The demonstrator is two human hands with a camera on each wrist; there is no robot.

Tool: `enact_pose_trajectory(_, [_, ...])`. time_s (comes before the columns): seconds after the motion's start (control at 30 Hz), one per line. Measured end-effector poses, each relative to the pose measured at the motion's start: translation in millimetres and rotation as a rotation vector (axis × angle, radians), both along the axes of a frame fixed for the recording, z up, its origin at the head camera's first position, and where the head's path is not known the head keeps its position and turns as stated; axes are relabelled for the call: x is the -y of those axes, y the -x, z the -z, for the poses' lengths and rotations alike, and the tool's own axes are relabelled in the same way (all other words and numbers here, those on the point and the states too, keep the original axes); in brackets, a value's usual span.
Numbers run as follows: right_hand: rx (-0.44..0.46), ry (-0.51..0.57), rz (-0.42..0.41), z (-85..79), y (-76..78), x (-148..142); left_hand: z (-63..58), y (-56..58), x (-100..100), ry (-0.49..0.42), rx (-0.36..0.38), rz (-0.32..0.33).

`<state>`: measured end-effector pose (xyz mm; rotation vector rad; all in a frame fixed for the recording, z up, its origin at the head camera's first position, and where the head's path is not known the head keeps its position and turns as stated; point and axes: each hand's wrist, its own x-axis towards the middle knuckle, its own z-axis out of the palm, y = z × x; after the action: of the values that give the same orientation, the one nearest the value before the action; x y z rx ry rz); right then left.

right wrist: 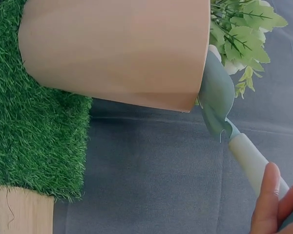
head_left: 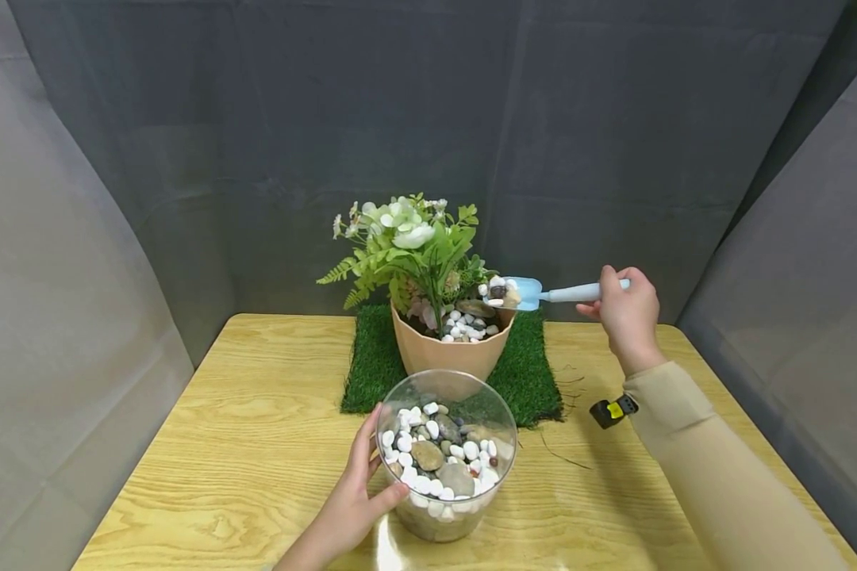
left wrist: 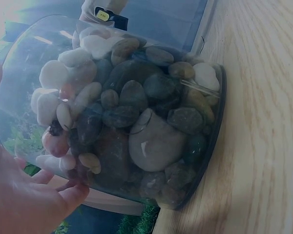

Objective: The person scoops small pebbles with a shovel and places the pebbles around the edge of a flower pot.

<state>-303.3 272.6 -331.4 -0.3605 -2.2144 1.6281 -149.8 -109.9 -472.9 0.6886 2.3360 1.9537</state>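
Observation:
My right hand (head_left: 630, 313) grips the pale handle of a light-blue garden trowel (head_left: 527, 293). White, dark and tan pebbles (head_left: 498, 292) lie on its blade, over the right rim of a peach flowerpot (head_left: 451, 355). Seen from the right wrist, the trowel blade (right wrist: 217, 95) is beside the pot's rim. White pebbles (head_left: 464, 325) and a larger flat stone lie inside the pot, next to green leaves and white flowers (head_left: 414, 238). With thumb and fingers round its left side, my left hand (head_left: 353, 500) holds a clear tub (left wrist: 19, 53) of mixed stones (left wrist: 156, 141).
The pot stands on a square of artificial grass (head_left: 532, 373) on a wooden table (head_left: 271, 412). Thin dark strands (head_left: 564, 452) lie right of the mat. Grey cloth (head_left: 371, 103) hangs behind and at both sides.

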Motion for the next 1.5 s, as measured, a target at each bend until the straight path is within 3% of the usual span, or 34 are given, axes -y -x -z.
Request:
enact_pose_trajectory(0.77, [-0.023,-0.082,0.030,-4.3,-1.1,-2.4,1.9,-0.7,0.2,0.001,-0.007,-0.005])
enact_pose_trajectory(1.13, [-0.080,-0.133,0.052,-0.1,-7.1,-0.6,2.5,-0.2,0.8,0.022,-0.013,-0.012])
enact_pose_trajectory(1.5, [-0.135,-0.139,0.081,2.1,-2.8,-0.4,2.0,-0.2,0.2,0.018,-0.006,-0.015])
